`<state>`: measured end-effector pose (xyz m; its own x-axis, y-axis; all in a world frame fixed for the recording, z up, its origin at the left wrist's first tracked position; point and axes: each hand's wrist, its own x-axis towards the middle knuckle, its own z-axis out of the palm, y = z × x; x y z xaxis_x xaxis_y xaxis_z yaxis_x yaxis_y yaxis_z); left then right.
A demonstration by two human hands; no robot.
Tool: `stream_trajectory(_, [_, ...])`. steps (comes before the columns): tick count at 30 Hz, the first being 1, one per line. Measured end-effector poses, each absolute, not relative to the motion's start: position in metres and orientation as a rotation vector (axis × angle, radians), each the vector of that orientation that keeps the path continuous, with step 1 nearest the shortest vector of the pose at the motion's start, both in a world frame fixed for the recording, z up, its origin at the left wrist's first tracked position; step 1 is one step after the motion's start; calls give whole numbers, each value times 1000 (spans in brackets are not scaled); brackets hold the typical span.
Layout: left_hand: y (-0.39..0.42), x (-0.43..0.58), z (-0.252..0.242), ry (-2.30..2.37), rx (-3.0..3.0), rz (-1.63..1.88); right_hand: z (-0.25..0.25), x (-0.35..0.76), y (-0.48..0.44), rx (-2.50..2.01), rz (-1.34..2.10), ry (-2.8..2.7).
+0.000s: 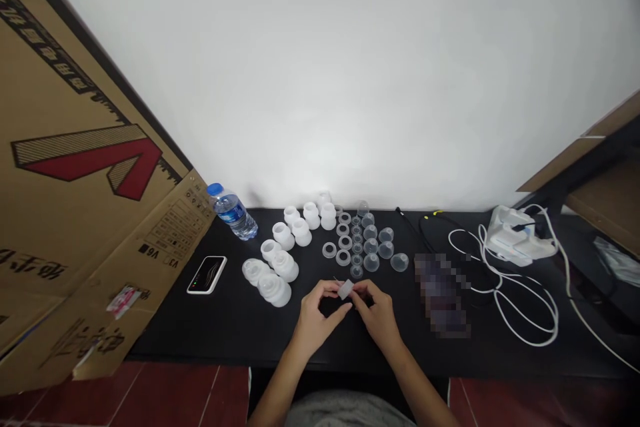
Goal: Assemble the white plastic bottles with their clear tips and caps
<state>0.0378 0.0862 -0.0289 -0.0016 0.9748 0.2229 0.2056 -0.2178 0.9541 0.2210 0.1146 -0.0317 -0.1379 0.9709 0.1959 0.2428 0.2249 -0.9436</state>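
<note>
My left hand (320, 315) and my right hand (376, 315) meet near the front of the black table. Between their fingertips they pinch a small translucent whitish plastic piece (345, 289); its exact kind is too small to make out. Just beyond my fingers are columns of clear rings (343, 257), smaller clear discs (357, 248) and clear domes (371, 262). Off to the left, several white bottle-like plastic parts (283, 236) stand in slanting rows. The nearest of these have translucent domed tops (274, 288).
A water bottle (233, 215) and a white-framed phone-like device (207, 275) lie to the left, beside a large cardboard box (85, 167). Rightward are a pixelated dark object (443, 297), a white power strip (520, 237) and looped white cable (530, 343). A white wall (350, 80) closes off the back.
</note>
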Motion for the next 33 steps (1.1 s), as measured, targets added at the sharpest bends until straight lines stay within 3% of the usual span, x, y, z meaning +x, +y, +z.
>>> stream_trajectory(33, [77, 42, -23, 1286, 1823, 1141, -40, 221, 109, -1222, 695, -1710])
